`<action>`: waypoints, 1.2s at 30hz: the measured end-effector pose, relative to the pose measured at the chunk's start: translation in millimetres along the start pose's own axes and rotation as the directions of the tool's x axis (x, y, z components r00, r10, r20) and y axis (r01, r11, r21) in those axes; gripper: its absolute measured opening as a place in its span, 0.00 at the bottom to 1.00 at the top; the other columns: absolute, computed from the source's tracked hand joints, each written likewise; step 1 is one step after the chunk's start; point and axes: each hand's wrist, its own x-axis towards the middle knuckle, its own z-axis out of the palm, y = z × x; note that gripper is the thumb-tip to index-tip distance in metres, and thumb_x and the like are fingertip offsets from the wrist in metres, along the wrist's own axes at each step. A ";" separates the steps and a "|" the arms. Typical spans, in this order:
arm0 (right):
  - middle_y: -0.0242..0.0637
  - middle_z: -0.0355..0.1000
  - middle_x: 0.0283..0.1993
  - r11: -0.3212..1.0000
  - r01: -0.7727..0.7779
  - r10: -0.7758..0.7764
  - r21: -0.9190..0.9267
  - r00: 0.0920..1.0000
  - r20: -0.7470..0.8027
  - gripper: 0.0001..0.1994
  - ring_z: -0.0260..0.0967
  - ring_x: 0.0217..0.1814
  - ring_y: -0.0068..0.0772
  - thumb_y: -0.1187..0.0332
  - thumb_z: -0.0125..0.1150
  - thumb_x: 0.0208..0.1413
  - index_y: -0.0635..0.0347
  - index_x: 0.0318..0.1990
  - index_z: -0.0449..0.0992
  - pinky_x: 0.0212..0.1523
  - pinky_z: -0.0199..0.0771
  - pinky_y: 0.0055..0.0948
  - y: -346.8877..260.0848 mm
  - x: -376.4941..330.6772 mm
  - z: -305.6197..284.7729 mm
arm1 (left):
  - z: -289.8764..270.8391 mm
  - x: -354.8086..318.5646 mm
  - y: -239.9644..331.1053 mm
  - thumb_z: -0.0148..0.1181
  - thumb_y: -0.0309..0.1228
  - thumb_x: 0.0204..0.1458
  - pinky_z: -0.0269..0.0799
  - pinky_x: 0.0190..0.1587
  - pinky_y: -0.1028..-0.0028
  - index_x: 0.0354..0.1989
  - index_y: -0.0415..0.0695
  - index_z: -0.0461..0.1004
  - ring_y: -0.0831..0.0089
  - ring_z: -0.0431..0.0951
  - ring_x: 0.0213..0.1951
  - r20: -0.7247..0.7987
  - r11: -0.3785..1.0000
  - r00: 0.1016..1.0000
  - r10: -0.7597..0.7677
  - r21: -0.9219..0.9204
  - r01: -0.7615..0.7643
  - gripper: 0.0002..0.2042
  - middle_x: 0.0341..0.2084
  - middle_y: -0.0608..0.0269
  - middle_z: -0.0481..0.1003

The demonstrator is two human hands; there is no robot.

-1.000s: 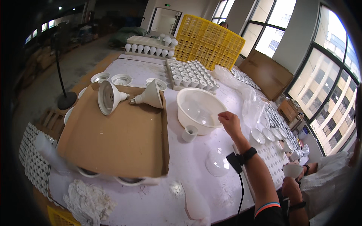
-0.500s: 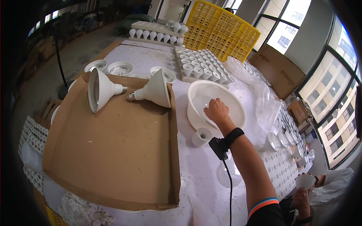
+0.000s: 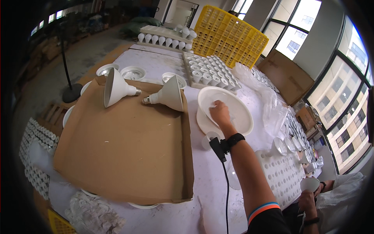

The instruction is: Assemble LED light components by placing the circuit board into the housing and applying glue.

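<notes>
Right of centre, a right hand reaches over the mouth of a white basin.
Its fingers curl; whether they grasp anything, I cannot tell. Left, a cardboard tray probably keeps two lamp housings from rolling.
</notes>
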 end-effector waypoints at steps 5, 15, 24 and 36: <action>0.42 0.74 0.33 0.728 0.032 0.067 0.685 0.991 -0.117 0.10 0.69 0.27 0.36 0.65 0.52 0.54 0.61 0.37 0.73 0.27 0.68 0.31 38.1 -13.1 -74.0 | 7.2 -8.5 2.3 0.64 0.29 0.44 0.68 0.45 0.72 0.46 0.39 0.70 0.74 0.71 0.39 0.102 0.998 0.994 -0.041 0.051 0.036 0.20 0.37 0.62 0.74; 0.18 0.56 0.20 0.479 -0.488 -0.034 0.730 0.821 0.571 0.14 0.51 0.22 0.11 0.59 0.50 0.61 0.60 0.42 0.74 0.23 0.53 0.14 57.2 -344.9 -243.9 | 21.1 -72.0 -17.6 0.64 0.29 0.44 0.68 0.44 0.73 0.45 0.39 0.70 0.74 0.72 0.38 0.203 0.979 0.973 -0.110 0.189 0.071 0.18 0.36 0.62 0.74; 0.30 0.71 0.40 0.551 -0.558 -0.207 0.620 0.629 0.749 0.16 0.65 0.46 0.21 0.59 0.47 0.62 0.61 0.47 0.72 0.52 0.62 0.23 52.8 -518.4 -157.9 | 39.9 -89.9 1.3 0.63 0.28 0.45 0.69 0.42 0.73 0.44 0.38 0.70 0.74 0.72 0.36 0.150 0.966 0.984 0.092 0.225 -0.124 0.17 0.35 0.63 0.75; 0.52 0.53 0.62 0.664 0.403 -0.655 0.630 0.720 0.230 0.40 0.54 0.61 0.53 0.51 0.64 0.45 0.56 0.63 0.54 0.55 0.57 0.45 3.0 -541.1 -168.2 | 65.5 -96.7 41.9 0.62 0.30 0.47 0.73 0.35 0.70 0.41 0.37 0.72 0.67 0.77 0.33 0.116 0.734 0.921 0.373 0.570 -0.369 0.14 0.31 0.56 0.76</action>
